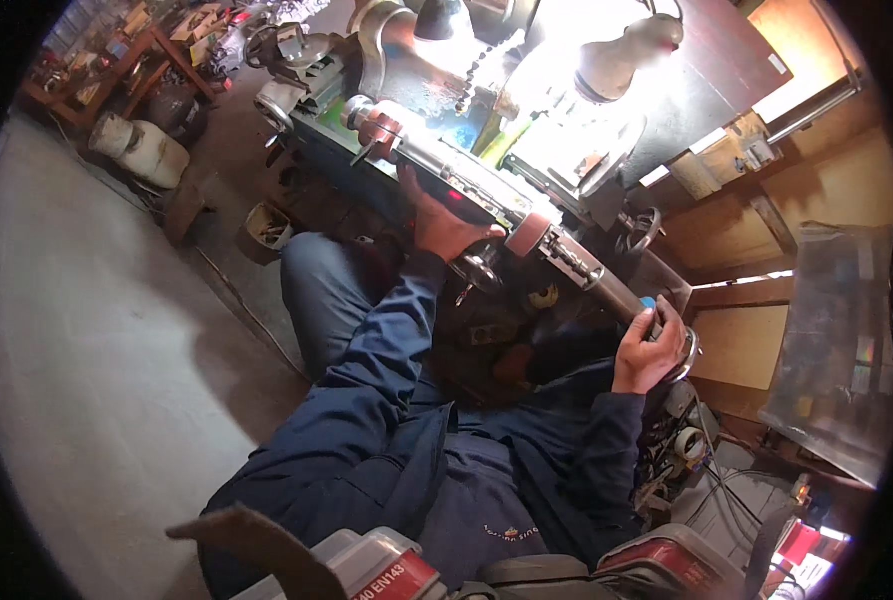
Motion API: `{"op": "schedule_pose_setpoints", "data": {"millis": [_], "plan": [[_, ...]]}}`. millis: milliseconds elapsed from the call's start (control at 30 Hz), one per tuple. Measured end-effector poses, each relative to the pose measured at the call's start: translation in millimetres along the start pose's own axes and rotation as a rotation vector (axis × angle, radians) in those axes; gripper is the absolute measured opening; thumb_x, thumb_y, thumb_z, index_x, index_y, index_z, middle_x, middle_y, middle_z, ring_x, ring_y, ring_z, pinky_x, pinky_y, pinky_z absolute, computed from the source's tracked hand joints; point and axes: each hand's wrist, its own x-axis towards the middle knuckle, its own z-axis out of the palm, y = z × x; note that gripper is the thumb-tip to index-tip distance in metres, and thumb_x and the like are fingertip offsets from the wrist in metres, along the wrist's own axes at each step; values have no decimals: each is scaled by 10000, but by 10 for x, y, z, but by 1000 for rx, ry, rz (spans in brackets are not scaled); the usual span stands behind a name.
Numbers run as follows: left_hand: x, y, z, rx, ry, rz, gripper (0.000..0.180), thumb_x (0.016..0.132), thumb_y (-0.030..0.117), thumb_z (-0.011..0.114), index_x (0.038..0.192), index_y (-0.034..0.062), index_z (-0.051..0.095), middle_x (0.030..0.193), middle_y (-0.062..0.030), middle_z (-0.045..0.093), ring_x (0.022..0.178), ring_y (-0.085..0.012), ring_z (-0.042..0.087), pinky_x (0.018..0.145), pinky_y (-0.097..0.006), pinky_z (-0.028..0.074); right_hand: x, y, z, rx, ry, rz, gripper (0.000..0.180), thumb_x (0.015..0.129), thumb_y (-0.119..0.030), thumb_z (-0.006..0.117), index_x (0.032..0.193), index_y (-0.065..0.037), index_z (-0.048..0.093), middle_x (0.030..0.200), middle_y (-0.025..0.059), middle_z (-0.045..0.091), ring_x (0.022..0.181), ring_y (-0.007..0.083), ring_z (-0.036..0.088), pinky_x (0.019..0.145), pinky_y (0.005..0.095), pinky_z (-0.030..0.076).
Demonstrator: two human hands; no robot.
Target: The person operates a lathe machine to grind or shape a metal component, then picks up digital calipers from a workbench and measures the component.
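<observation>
A long metal shaft assembly [453, 160] with reddish-brown collars runs slantwise across the machine in front of me, from upper left to lower right. Under its middle, my left hand [444, 225] is against the near side, thumb stretched to the right and a finger reaching up left; the other fingertips are in shade. A small metal handwheel [478, 268] sits just below that thumb. My right hand [652, 345] is closed round the lower right end of the dark tube [614, 297], beside a blue piece [648, 302]. A chrome ring [690, 358] shows beside this hand.
Bright lamps [606, 72] glare over the machine bed. Other handwheels [642, 229] stand at its sides. A gas cylinder [138, 150] lies on the left floor near a bucket [264, 232]. Wooden panelling [836, 190] and a hanging plastic sheet [828, 345] border the right, above tangled cables [711, 450].
</observation>
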Motion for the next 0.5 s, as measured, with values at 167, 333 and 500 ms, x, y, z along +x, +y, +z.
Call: {"op": "schedule_pose_setpoints", "data": {"millis": [167, 333, 500], "plan": [[6, 81, -27, 168, -4, 50, 1546, 377, 496, 947, 1449, -50, -23, 1510, -299, 30, 1433, -415, 70, 1180, -472, 162, 162, 74, -21, -31, -55, 4, 209, 843, -86, 611, 1025, 9, 652, 1012, 164, 655, 933, 321, 633, 810, 391, 531], [67, 46, -11, 125, 89, 164, 1502, 377, 509, 933, 1461, -22, 40, 1503, -302, 64, 1423, -438, 86, 1158, -533, 190, 519, 192, 78, -8, -128, 110, 165, 822, -131, 652, 959, -53, 700, 940, 158, 684, 883, 332, 658, 787, 402, 515], [241, 68, -101, 182, 123, 255, 1481, 385, 515, 925, 1461, -6, 50, 1498, -303, 74, 1416, -443, 100, 1141, -564, 208, 757, 225, 183, 23, -185, 226, 170, 807, -177, 668, 923, -58, 706, 879, 165, 698, 830, 336, 674, 756, 398, 515]]}}
